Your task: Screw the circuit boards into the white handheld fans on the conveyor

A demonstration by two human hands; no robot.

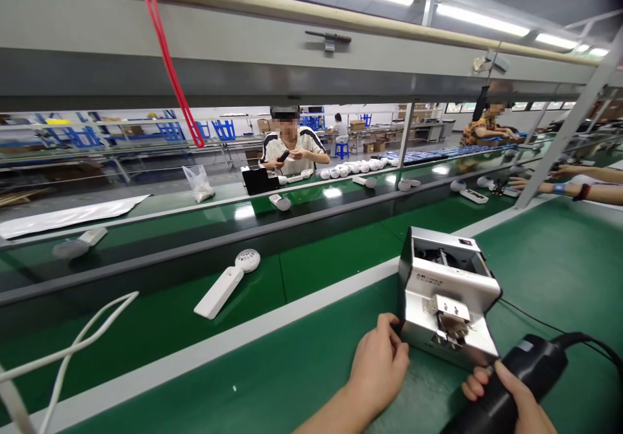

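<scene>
A silver screw feeder (450, 298) with an open top sits at an angle on the green bench, right of centre. At its lower left edge is my left hand (379, 362), with curled fingers pressed against the casing. My right hand (511, 388) is wrapped round a thick black electric screwdriver (528, 372), whose cable leaves from the upper end. The thumb and fingertips of that hand are close to the feeder's lower right corner. The screwdriver's tip is out of the picture.
A white handheld fan (226, 283) lies on the green conveyor (311, 259), with more fan parts farther off. A white cable (92, 337) loops in at left. A red strap (168, 58) hangs from the overhead rail. Co-workers sit opposite; another person's arms (594, 184) reach in at right.
</scene>
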